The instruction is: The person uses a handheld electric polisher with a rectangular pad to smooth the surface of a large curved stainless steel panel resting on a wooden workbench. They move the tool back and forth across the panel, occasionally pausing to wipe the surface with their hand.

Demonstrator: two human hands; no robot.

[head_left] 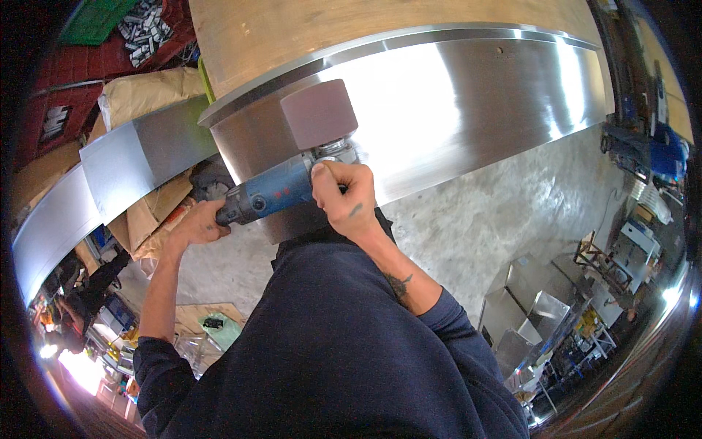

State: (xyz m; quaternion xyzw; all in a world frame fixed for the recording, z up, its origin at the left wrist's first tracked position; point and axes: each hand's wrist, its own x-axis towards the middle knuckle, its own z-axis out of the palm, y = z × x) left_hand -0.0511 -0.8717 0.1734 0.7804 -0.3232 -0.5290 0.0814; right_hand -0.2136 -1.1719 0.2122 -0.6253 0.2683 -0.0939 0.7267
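Observation:
A blue handheld drum sander [281,192] lies across the near edge of a bent stainless steel sheet [512,91]. Its reddish-brown abrasive drum [319,115] is over the left part of the brushed metal; whether it touches, I cannot tell. My left hand [196,224] is closed around the dark rear end of the sander. With fingers wrapped and thumb up, my right hand [347,197] grips the front of the tool beside the drum; the grip itself is mostly hidden. A raised lip runs along the sheet's far side, and bright light reflects off its middle.
A wooden tabletop [395,18] supports the sheet. To the left are another long metal strip [117,172], cardboard [150,212] and a red crate [73,110] of small metal pieces. Metal boxes [512,296] stand on the concrete floor [446,212] at right.

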